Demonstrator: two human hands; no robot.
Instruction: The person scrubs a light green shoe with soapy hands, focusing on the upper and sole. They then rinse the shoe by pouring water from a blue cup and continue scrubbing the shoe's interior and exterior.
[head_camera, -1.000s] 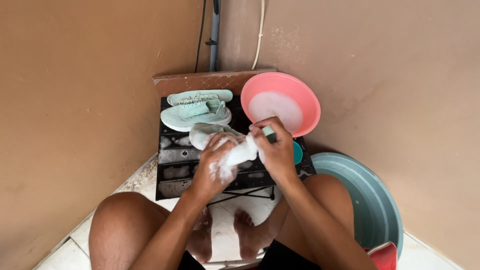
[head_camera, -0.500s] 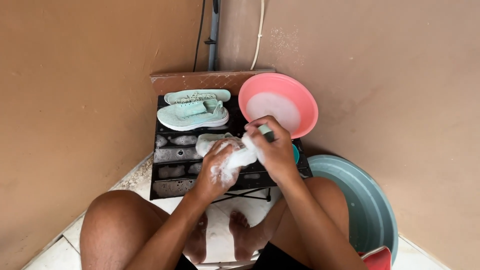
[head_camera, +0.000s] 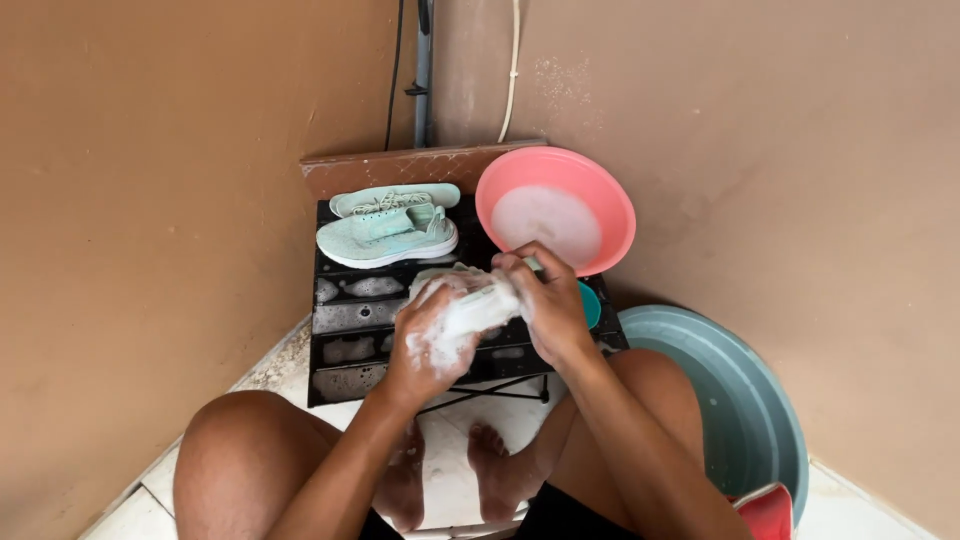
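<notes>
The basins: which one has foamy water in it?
The pink basin beside the shoes; the grey-green basin by the right knee shows no foam.

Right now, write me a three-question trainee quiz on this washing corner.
1. True or false: the mint-green shoes lie inside the pink basin.
2. What covers the pale item held between the left hand and right hand?
A. suds
B. mud
C. paint
3. Which thing stands at the person's right, partly cut off by the frame: the grey-green tub or the black slatted rack?

Key:
1. False; they rest on the rack, beside the basin.
2. A.
3. The grey-green tub.
</notes>
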